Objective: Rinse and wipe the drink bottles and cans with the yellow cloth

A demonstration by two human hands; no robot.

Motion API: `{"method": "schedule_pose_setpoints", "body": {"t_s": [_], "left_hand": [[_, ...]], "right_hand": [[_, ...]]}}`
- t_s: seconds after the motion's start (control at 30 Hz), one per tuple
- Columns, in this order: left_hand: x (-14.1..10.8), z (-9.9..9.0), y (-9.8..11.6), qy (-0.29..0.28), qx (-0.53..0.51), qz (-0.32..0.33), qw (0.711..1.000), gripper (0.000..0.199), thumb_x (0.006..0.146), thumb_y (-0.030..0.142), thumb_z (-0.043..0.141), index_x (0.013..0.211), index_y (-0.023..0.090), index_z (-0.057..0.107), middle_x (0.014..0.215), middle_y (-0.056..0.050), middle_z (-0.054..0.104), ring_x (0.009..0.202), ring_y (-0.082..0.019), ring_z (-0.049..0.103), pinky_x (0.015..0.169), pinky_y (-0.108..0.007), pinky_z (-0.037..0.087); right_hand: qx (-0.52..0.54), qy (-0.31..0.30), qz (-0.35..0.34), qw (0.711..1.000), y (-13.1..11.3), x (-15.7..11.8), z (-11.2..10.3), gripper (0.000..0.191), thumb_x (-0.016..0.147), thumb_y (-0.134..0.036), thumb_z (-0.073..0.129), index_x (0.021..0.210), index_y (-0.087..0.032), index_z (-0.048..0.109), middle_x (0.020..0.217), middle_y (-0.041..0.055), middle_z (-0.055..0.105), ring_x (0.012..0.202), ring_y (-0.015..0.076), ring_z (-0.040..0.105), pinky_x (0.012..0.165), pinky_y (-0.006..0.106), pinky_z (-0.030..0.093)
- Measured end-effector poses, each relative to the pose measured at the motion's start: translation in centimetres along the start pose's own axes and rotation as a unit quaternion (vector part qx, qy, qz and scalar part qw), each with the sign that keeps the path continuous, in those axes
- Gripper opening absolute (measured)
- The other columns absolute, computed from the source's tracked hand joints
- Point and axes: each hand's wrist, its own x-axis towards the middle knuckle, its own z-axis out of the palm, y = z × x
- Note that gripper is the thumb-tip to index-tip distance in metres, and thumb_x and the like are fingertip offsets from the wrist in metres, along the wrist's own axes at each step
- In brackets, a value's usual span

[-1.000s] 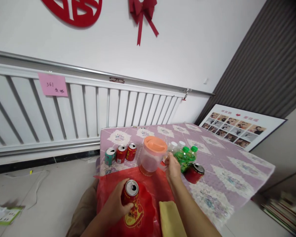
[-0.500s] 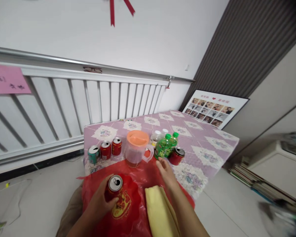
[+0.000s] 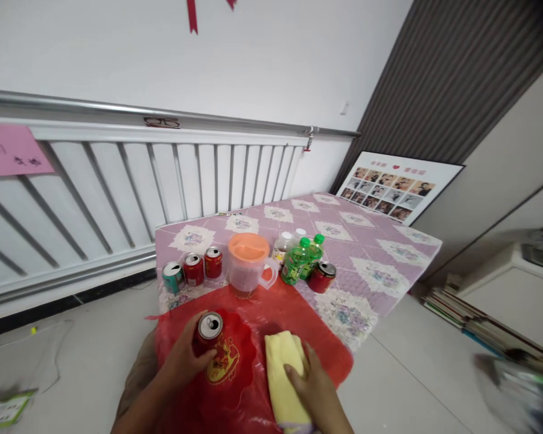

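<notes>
Upright, an open red can sits between the thumb and fingers of your left hand, curled closed around its sides at the scalloped red tray; whether its base touches down is hidden. Your right hand lies on the folded yellow cloth, thumb and fingers parted across it; whether they grip it, you cannot tell. Beyond stand the orange-lidded pitcher, three cans in a row and green-capped bottles.
</notes>
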Motion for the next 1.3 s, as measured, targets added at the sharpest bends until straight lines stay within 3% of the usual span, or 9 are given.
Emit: {"method": "schedule_pose_setpoints", "body": {"t_s": [0.13,0.27,0.37,0.5,0.77,0.93,1.07,1.2,1.3], "left_hand": [[-0.1,-0.1,0.6,0.011,0.009,0.006,1.000,0.073,0.062,0.019,0.069,0.131,0.020,0.043,0.134,-0.010,0.056,0.127,-0.029,0.051,0.111,-0.048,0.038],[-0.3,-0.1,1.0,0.026,0.015,-0.002,1.000,0.079,0.063,0.017,0.068,0.135,0.018,0.037,0.137,-0.013,0.052,0.128,-0.029,0.049,0.111,-0.050,0.037],[-0.4,-0.1,1.2,0.039,0.010,-0.006,0.999,0.079,0.062,0.018,0.069,0.134,0.017,0.037,0.136,-0.014,0.053,0.126,-0.030,0.052,0.110,-0.049,0.038],[-0.2,-0.3,1.7,0.035,0.001,0.002,0.999,0.067,0.061,0.017,0.069,0.124,0.019,0.046,0.126,-0.010,0.060,0.118,-0.029,0.058,0.104,-0.048,0.044],[-0.1,-0.3,1.8,0.027,0.008,0.007,1.000,0.066,0.061,0.016,0.068,0.123,0.020,0.046,0.125,-0.010,0.061,0.118,-0.029,0.057,0.105,-0.050,0.043],[0.0,-0.4,1.9,0.022,0.006,0.002,1.000,0.066,0.060,0.015,0.067,0.123,0.018,0.047,0.124,-0.010,0.062,0.117,-0.029,0.058,0.105,-0.048,0.044],[0.0,-0.4,2.1,0.024,0.001,-0.001,1.000,0.066,0.060,0.015,0.067,0.122,0.019,0.047,0.124,-0.010,0.062,0.117,-0.029,0.059,0.104,-0.049,0.044],[-0.1,-0.3,1.9,0.031,-0.003,0.010,0.999,0.064,0.060,0.014,0.067,0.121,0.020,0.047,0.123,-0.010,0.062,0.116,-0.028,0.059,0.104,-0.049,0.044],[-0.1,-0.3,1.9,0.033,0.004,0.007,0.999,0.063,0.062,0.015,0.066,0.122,0.021,0.047,0.122,-0.009,0.062,0.115,-0.028,0.059,0.103,-0.049,0.045]], "right_hand": [[0.130,-0.047,0.006,0.990,-1.8,-0.8,-0.7,0.071,0.074,-0.047,0.061,0.136,-0.017,0.045,0.131,0.0137,0.060,0.117,0.0294,0.059,0.095,0.040,0.048],[0.205,-0.083,-0.031,0.975,-4.5,-1.5,0.5,0.076,0.074,-0.047,0.062,0.140,-0.021,0.034,0.144,0.0135,0.046,0.124,0.0277,0.052,0.097,0.040,0.048],[0.192,-0.069,-0.073,0.976,-6.6,-1.1,2.0,0.076,0.074,-0.043,0.062,0.140,-0.021,0.031,0.147,0.0128,0.041,0.130,0.0262,0.046,0.106,0.041,0.040],[0.118,-0.042,-0.118,0.985,-8.7,-0.2,3.4,0.068,0.075,-0.038,0.058,0.136,-0.016,0.039,0.143,0.0140,0.045,0.132,0.0272,0.043,0.111,0.044,0.032],[0.062,-0.023,-0.171,0.983,-9.7,1.2,6.3,0.064,0.073,-0.032,0.057,0.133,-0.011,0.046,0.137,0.0178,0.051,0.129,0.0308,0.045,0.111,0.046,0.031],[0.077,-0.039,-0.164,0.983,-9.9,0.7,7.3,0.064,0.074,-0.033,0.058,0.134,-0.012,0.045,0.140,0.0168,0.049,0.132,0.0286,0.043,0.112,0.044,0.030],[0.149,-0.091,-0.130,0.976,-10.3,-0.1,7.1,0.068,0.076,-0.037,0.061,0.137,-0.014,0.039,0.144,0.0155,0.044,0.133,0.0268,0.042,0.112,0.043,0.031],[0.265,-0.110,-0.069,0.955,-10.2,-0.9,7.1,0.076,0.073,-0.038,0.068,0.139,-0.020,0.037,0.142,0.0132,0.048,0.126,0.0275,0.050,0.104,0.043,0.042],[0.371,-0.140,-0.005,0.918,-10.1,-1.4,7.5,0.075,0.072,-0.039,0.071,0.137,-0.022,0.039,0.135,0.0131,0.056,0.117,0.0295,0.058,0.095,0.044,0.050]]}}
